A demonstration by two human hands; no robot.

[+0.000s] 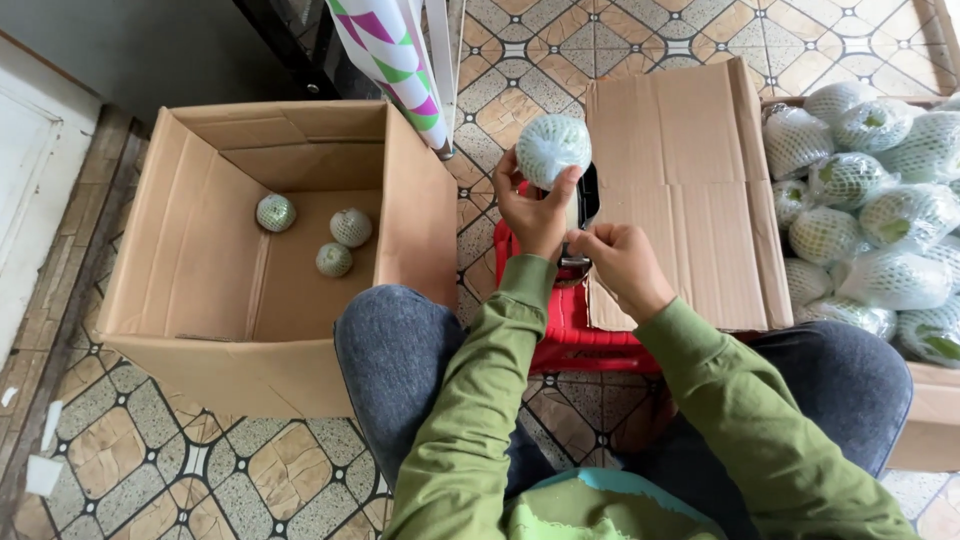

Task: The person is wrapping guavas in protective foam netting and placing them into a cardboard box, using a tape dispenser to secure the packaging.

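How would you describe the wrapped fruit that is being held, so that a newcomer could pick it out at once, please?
Between the open cardboard box and the box of netted fruit, above a red stool, the left hand holds up one fruit in white foam netting. It alone is off the ground, outside both boxes.

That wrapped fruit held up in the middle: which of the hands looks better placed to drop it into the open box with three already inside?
Probably the left hand: it already grips the netted fruit, and the open box lies on its side. The right hand sits below, farther away.
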